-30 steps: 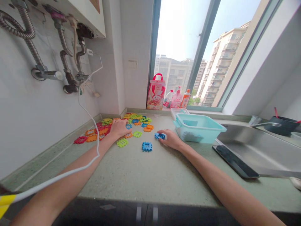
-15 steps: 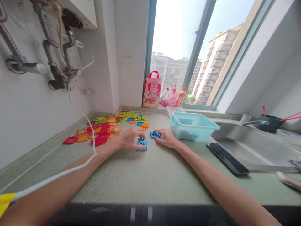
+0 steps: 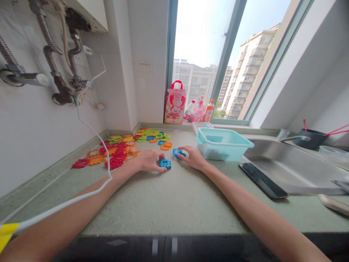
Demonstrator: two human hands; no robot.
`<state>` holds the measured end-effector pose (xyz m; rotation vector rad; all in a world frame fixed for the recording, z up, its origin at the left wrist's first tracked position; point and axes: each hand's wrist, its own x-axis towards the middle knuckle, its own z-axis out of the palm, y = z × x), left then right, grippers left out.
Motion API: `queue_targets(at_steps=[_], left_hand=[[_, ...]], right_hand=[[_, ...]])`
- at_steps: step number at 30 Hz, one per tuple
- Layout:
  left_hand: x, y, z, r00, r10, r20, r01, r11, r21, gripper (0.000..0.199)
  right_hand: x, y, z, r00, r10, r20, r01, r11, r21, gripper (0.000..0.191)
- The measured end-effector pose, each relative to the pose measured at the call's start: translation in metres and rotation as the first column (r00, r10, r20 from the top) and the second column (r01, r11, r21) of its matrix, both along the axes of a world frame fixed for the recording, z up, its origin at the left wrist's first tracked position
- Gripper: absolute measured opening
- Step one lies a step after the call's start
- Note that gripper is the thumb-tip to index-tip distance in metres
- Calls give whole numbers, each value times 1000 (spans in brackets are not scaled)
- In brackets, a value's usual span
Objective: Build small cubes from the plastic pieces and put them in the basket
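**Q:** Handling finding on the two pieces between the hands?

**A:** Pieces this small are best controlled with thumb and fingertip on opposite edges, wrists kept low.

**Q:** Location?

**A:** A blue interlocking plastic block [image 3: 165, 164] lies on the speckled green stone countertop [image 3: 169, 207]; a second blue plastic piece [image 3: 177, 153] sits just far and right of it.

**Q:** Hand state?

**A:** The left hand [image 3: 148, 160] is low, fingers curled, tips at the block's left side. The right hand [image 3: 194, 157] has fingers loosely spread, tips at the second piece. A pinch cannot be confirmed on either. Both forearms reach inward from the near edge.
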<state>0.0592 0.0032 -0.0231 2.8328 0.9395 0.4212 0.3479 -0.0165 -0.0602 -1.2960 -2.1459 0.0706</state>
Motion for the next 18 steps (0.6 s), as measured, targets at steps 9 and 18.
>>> queue_targets(at_steps=[9,18], left_hand=[[2,3,-5,999,33,37,-34,999,32,40],[0,5,-8,999,8,37,-10,998,61,42]], right_hand=[[-32,-22,12,975,224,4,-223,970,101,30],[-41,-26,9,955,296,-12,-297,954,-48,21]])
